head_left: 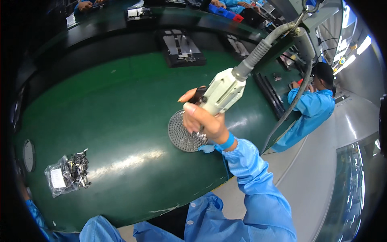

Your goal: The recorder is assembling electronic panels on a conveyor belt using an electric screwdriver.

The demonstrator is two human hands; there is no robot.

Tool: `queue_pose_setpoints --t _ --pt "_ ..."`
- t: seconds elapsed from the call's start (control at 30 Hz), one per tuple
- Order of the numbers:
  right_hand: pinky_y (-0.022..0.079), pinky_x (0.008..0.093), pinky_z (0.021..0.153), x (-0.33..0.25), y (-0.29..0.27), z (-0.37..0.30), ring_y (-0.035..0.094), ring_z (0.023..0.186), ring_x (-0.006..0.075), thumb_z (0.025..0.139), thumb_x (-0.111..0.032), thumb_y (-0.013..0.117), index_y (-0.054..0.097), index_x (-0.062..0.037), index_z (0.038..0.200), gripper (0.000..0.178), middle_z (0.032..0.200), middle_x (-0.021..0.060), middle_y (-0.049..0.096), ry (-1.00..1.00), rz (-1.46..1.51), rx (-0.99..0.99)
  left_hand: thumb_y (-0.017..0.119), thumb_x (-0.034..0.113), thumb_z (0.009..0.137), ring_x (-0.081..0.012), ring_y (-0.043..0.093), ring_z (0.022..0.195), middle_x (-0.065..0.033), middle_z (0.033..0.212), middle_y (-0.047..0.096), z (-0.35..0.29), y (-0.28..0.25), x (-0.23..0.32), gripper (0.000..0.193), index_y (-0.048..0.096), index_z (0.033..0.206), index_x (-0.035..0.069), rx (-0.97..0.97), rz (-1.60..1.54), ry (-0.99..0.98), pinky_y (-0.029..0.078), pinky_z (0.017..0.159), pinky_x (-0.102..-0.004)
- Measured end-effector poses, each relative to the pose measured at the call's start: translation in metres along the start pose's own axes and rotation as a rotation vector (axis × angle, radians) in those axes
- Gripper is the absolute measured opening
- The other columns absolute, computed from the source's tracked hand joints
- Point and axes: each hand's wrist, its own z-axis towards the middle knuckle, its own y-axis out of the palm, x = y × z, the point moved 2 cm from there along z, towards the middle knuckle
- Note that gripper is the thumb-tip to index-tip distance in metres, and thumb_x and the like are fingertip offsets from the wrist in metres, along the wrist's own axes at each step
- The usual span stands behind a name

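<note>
My right hand (209, 121) is closed round the lower part of a cream electric screwdriver (222, 92), with its index finger by the dark lever. The screwdriver tilts, and its tip is hidden by my fingers. Below the hand lies a round grey plate (179, 133) covered with small holes or studs; hand and wrist hide its right part. A blue band (228, 141) circles my right wrist. My left hand does not show clearly; at the far left edge there is a strip of blue sleeve (35, 211) whose owner I cannot tell.
On the green table (121, 109), a clear bag with small dark metal parts (76, 169) lies left. A round grey disc (29, 155) is beyond it. Dark trays (183, 48) stand at the back. Black bars (269, 96) and a co-worker (312, 105) are right; a grey cable (296, 99) hangs there.
</note>
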Motion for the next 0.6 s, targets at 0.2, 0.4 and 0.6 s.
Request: queue_pose_setpoints --t 0.2,0.4,0.6 --pt "0.039 0.0242 0.04 0.001 -0.009 0.0 0.042 0.04 0.0075 0.087 -0.003 0.058 0.055 0.0058 0.102 0.017 0.056 0.002 0.048 -0.019 0.146 -0.004 0.046 0.042 0.093 -0.0182 0.044 0.121 -0.0075 0.124 0.055 0.022 0.007 0.002 0.04 0.053 0.121 0.015 -0.07 0.016 0.054 0.029 0.105 -0.0416" --pt "0.038 0.0271 0.041 0.007 -0.001 0.0 0.04 0.041 0.0102 0.088 -0.003 0.055 0.052 0.005 0.105 0.018 0.055 0.0032 0.043 -0.011 0.166 -0.036 0.046 0.043 0.092 -0.0185 0.043 0.122 -0.0082 0.124 0.054 0.047 0.01 0.008 0.041 0.053 0.122 0.015 -0.085 0.031 0.187 0.028 0.105 -0.0423" --pt "0.038 0.0275 0.039 0.003 0.002 -0.007 0.035 0.038 0.0095 0.09 -0.006 0.05 0.047 0.0026 0.107 0.019 0.052 0.001 0.036 -0.019 0.141 -0.034 0.046 0.044 0.092 -0.0188 0.042 0.122 -0.0089 0.125 0.054 0.085 0.021 0.032 0.043 0.052 0.123 0.015 -0.141 0.036 0.452 0.028 0.106 -0.043"
